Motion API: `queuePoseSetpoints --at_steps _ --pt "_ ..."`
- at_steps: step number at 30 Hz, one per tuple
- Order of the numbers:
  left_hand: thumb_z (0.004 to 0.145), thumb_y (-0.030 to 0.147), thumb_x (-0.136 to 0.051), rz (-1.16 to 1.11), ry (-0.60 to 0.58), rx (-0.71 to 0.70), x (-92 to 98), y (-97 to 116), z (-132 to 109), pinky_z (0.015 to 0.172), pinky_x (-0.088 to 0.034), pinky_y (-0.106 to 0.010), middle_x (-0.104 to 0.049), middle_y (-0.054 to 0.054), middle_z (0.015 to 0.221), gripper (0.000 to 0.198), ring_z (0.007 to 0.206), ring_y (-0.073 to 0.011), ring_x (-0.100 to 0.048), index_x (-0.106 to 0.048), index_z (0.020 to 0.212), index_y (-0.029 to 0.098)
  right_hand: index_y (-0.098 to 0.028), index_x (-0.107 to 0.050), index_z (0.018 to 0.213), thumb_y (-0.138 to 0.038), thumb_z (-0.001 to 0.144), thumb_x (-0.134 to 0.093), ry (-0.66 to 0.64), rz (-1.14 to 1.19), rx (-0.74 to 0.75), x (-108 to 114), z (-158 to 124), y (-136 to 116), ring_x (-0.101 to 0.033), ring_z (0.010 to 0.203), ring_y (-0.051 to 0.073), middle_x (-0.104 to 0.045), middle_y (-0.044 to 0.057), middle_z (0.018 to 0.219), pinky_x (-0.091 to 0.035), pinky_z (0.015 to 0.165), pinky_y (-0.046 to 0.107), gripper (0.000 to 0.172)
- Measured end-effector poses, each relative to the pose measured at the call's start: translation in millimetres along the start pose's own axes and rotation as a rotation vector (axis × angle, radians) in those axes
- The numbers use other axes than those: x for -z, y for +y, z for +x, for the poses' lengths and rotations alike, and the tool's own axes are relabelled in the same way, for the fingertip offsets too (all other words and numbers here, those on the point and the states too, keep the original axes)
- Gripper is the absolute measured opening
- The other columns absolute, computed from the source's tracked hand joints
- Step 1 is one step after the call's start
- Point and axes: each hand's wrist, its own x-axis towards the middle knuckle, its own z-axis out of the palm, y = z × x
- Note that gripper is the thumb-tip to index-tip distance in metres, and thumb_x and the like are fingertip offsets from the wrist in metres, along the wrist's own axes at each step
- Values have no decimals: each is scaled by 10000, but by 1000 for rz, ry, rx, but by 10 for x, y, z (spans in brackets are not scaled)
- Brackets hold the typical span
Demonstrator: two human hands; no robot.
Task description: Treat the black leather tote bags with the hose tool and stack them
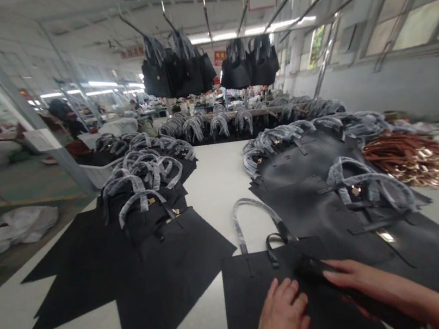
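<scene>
A black bag panel [246, 287] lies flat on the table in front of me, its plastic-wrapped handle [250, 203] and a small black strap [271, 250] at the top edge. My left hand [283, 314] rests on the panel with its fingers lying flat. To its right, my right hand [349, 274] is closed around a long black tool [312, 267], whose front end is over the panel. Blur and the dark colour hide the tool's exact kind and whether it touches the panel.
Overlapping black bag pieces [169, 271] with wrapped handles spread over the white table [209, 182] at left. More black pieces [305, 162] pile at right, beside brown straps [412, 157] with gold-coloured metal ends. Black bags [179, 74] hang from an overhead rack. A metal post [30, 110] rises at left.
</scene>
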Motion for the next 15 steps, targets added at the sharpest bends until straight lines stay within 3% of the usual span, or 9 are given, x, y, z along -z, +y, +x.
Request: queuePoseSetpoints --at_steps 4,7,15 --pt "952 368 -479 8 30 11 33 62 -20 1186 -229 -416 -492 -41 1428 370 1351 -197 -398 -524 1303 261 -154 -443 1422 -539 844 -599 115 26 156 -157 181 -175 -522 359 109 -568 -52 578 -383 322 184 712" --pt "942 307 -486 26 26 -10 46 89 -46 1169 -267 -365 -533 -55 1386 339 1319 -188 -437 -558 1260 215 -208 -405 1443 -507 880 -566 202 50 206 -155 143 -301 -529 401 96 -553 -62 628 -404 365 180 658" --pt "941 296 -479 27 20 -62 50 73 -68 1144 -302 -325 -581 -91 1324 340 1265 -197 -493 -581 1226 141 -187 -523 1310 -563 869 -596 -51 -23 -27 -144 49 -277 -552 404 102 -602 -34 629 -413 353 171 584"
